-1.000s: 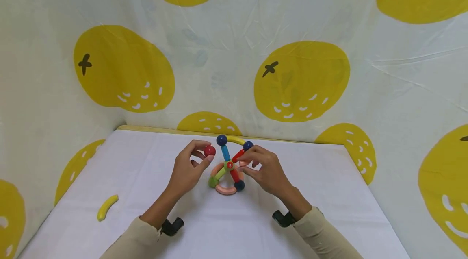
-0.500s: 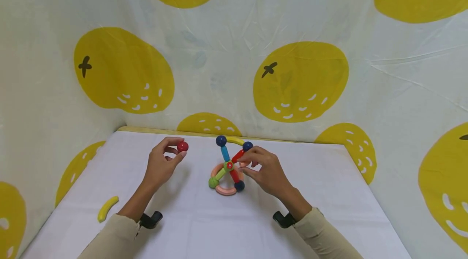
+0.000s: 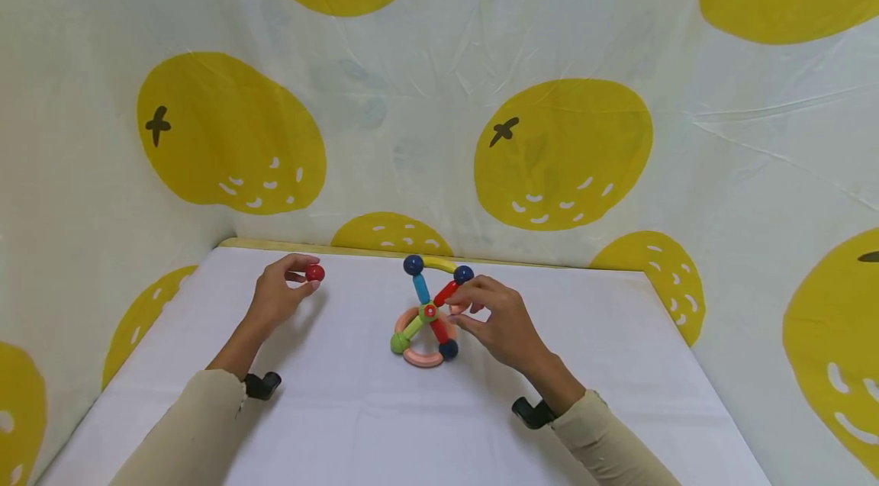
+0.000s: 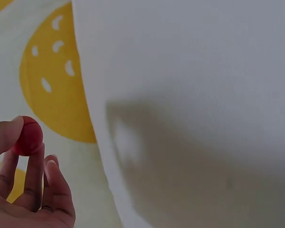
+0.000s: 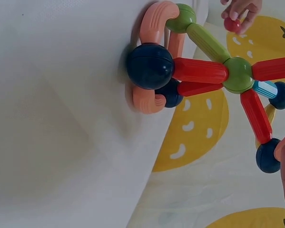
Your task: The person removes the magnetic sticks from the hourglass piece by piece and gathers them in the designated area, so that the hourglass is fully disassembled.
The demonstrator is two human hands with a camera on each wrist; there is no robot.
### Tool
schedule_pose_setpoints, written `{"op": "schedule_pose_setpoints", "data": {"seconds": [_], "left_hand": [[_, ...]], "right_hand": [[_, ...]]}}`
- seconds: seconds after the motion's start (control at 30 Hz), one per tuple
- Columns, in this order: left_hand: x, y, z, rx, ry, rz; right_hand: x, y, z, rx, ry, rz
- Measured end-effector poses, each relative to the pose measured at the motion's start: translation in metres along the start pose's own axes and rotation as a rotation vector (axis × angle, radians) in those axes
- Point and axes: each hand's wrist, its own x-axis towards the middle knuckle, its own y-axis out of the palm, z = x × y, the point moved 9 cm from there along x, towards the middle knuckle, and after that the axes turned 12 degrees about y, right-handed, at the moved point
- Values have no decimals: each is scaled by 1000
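Thumb and fingertips of my left hand (image 3: 275, 297) pinch a glossy red ball (image 3: 315, 273) above the left part of the table; the left wrist view also shows the ball (image 4: 29, 137). At the table's centre stands a ball-and-rod construction with a green hub ball (image 5: 238, 75), red, blue and green rods, dark blue balls (image 5: 150, 66) and a base ring of curved pink rods (image 3: 422, 358). A yellow curved rod (image 3: 439, 264) joins its two top blue balls. My right hand (image 3: 501, 318) pinches a pink rod (image 3: 456, 309) at its right side; fingers hide most of that rod.
A white cloth covers the table (image 3: 384, 432). Behind it hangs a pale curtain (image 3: 398, 150) printed with yellow fruit, close to the table's back edge. Dark wrist mounts (image 3: 532, 413) hang under both forearms.
My left hand has moved left, away from the construction, carrying the red ball. A loose yellow curved rod at the left is now hidden behind the left sleeve. My right hand stays put.
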Motion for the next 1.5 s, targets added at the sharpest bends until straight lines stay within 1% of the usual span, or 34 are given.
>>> {"op": "schedule_pose_setpoints", "data": {"seconds": [0.2,0.37,0.5,0.7,0.8,0.9,0.97,1.03,1.13,1.2,1.27,1.33,1.5], "left_hand": [[12,0,32,36,-127,75],[16,2,48,52,-212,136],[17,4,56,68,-252,158],[15,7,62,87,-258,167],[15,8,61,85,-252,158],[17,7,59,105,-230,131],[20,6,54,125,-197,102],[24,6,44,128,-141,71],[30,14,20,83,-47,57],[34,23,0,17,4,74],[37,33,-17,-56,21,108],[39,44,-34,-133,20,153],[42,75,-69,-306,-24,276]], "right_hand": [[-1,1,-1,-10,-3,-5],[-2,1,-1,1,-27,-9],[-1,1,-2,2,-29,-6],[-1,1,-2,5,-12,3],[-1,1,-2,6,-9,-1],[-1,1,-2,4,-13,-5],[-1,1,-2,2,-14,-5],[0,1,-2,-1,-12,-4],[0,1,-3,-2,-10,-4],[-1,0,-2,-5,-11,-6],[-1,0,-2,-5,-14,-9],[-1,0,-1,-5,-21,-11],[-1,0,-1,5,-19,-10]]}}
